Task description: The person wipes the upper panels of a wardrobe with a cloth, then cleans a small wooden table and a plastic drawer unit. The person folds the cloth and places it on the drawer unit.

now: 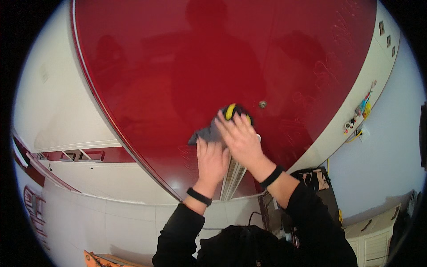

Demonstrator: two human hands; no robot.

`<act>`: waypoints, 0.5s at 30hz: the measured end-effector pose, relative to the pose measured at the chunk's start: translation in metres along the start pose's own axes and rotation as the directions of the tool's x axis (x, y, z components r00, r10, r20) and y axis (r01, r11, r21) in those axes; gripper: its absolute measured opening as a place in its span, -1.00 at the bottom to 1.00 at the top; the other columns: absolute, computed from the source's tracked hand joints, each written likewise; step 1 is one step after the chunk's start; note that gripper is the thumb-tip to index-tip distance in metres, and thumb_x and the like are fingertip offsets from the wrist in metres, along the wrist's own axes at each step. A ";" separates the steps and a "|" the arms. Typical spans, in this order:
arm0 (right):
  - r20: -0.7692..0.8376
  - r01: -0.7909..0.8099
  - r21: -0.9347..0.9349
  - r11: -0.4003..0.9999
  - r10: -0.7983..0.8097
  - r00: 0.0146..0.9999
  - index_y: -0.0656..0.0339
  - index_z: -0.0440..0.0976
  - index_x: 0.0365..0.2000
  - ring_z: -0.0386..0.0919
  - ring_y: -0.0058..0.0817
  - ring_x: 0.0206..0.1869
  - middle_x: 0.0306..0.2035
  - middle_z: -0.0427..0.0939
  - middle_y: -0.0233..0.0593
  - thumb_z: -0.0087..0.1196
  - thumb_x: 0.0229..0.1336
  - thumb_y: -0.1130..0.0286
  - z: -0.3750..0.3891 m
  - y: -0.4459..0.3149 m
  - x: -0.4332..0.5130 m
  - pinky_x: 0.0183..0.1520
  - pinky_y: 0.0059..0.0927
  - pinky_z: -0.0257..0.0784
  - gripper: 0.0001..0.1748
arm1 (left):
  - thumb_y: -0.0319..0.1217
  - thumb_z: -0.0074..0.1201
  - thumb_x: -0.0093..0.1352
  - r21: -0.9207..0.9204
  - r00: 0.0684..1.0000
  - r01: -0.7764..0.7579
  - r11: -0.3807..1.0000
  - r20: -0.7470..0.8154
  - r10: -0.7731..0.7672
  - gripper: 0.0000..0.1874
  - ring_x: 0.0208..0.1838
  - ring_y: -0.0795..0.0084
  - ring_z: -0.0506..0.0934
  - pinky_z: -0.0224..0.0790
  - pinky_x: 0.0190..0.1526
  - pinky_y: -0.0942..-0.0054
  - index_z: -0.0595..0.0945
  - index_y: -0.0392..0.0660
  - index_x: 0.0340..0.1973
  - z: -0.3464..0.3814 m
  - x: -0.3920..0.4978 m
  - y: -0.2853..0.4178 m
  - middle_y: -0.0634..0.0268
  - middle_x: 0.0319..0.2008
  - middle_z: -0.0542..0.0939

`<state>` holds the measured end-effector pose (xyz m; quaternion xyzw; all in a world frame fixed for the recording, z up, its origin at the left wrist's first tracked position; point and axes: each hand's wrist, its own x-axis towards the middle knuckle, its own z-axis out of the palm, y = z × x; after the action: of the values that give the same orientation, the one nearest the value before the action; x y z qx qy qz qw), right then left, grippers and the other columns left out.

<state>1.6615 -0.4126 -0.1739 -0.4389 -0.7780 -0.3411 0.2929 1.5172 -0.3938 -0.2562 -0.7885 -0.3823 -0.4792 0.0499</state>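
Observation:
A glossy red door panel (213,73) stands before me, with pale scribbled marks on its right side and low on its left. Against it lies a dark grey cloth (208,131). My left hand (212,160) rests its fingertips on the cloth's lower edge, palm towards the panel. Higher and to the right, my right hand (241,138) presses with spread fingers on the cloth and on a black and yellow item (230,111), whose kind I cannot tell. A small round lock (263,104) sits just above and right of that hand. Both wrists wear black bands.
Small trinkets (363,106) hang on the white frame at the right, near a wall socket (364,133) with a yellow cable. A dark table (328,200) stands at the lower right, and a white cabinet (373,233) beyond it. An orange box (96,259) lies at the bottom left.

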 end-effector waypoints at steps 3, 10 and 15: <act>-0.241 0.007 0.146 0.989 0.028 0.970 0.28 0.67 -0.03 0.56 -0.10 0.17 0.16 0.62 -0.21 0.18 0.10 0.46 -0.025 0.022 0.023 0.19 -0.12 0.56 -0.62 | -0.37 0.10 0.47 -0.112 0.996 -0.056 0.992 -0.079 0.048 -0.61 0.39 -0.46 0.33 0.13 0.42 -0.29 0.60 -0.35 0.14 -0.020 0.043 0.026 -0.17 0.21 0.53; -0.318 -0.261 0.336 0.905 0.370 0.873 0.19 0.70 -0.23 0.54 -0.15 -0.10 -0.15 0.56 -0.23 0.32 -0.08 0.58 -0.032 0.014 -0.028 -0.08 -0.18 0.55 -0.70 | -0.49 0.10 0.42 -0.322 0.997 -0.075 0.944 -0.053 0.061 -0.48 0.38 -0.43 0.38 0.24 0.39 -0.16 0.51 -0.40 0.29 -0.006 0.026 0.057 -0.24 0.29 0.48; -0.267 -0.252 0.257 0.933 0.319 0.909 0.13 0.65 -0.32 0.53 -0.18 -0.14 -0.18 0.58 -0.31 0.27 -0.15 0.51 0.014 0.021 -0.079 -0.13 -0.26 0.57 -0.74 | -0.47 0.13 0.43 -0.196 0.992 -0.059 0.979 0.098 0.079 -0.47 0.35 -0.41 0.39 0.26 0.39 -0.17 0.51 -0.36 0.30 0.041 -0.022 0.046 -0.25 0.27 0.48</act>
<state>1.7126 -0.4318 -0.2359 -0.4559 -0.6830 -0.2711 0.5022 1.5708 -0.4199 -0.2820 -0.8265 -0.3087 -0.4699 -0.0301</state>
